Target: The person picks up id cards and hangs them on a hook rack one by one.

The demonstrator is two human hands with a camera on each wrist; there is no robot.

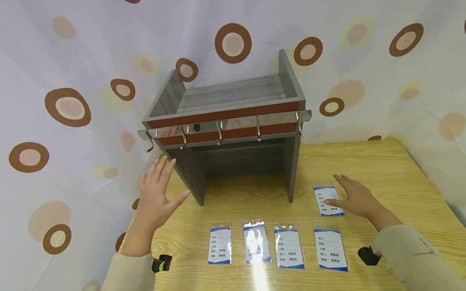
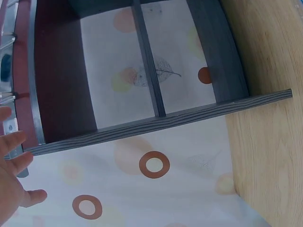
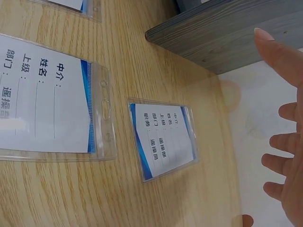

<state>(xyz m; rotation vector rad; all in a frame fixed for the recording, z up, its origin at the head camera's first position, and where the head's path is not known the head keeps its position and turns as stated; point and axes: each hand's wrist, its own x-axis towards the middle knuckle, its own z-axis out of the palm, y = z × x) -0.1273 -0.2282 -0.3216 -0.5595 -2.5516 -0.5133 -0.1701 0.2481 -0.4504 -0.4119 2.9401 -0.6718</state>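
My left hand (image 1: pixel 154 198) is raised beside the left panel of a grey wooden shelf (image 1: pixel 233 95), fingers spread and holding nothing. Across the shelf's front runs a metal rail with several hooks (image 1: pixel 219 133). My right hand (image 1: pixel 358 198) hovers with fingers extended by a badge in a clear sleeve (image 1: pixel 325 206), partly covering it in the head view. In the right wrist view the hand (image 3: pixel 289 142) and that badge (image 3: pixel 163 139) are apart. Closer to me lie more badges in a row, the leftmost badge (image 1: pixel 220 244) and the rightmost badge (image 1: pixel 330 248) among them.
The shelf stands on a wood-grain table (image 1: pixel 356 161) against a white curtain (image 1: pixel 233 16) printed with brown rings. A black object (image 1: pixel 162 263) is by the left sleeve, another black object (image 1: pixel 369 256) by the right sleeve. Glare whitens one badge (image 1: pixel 257 242).
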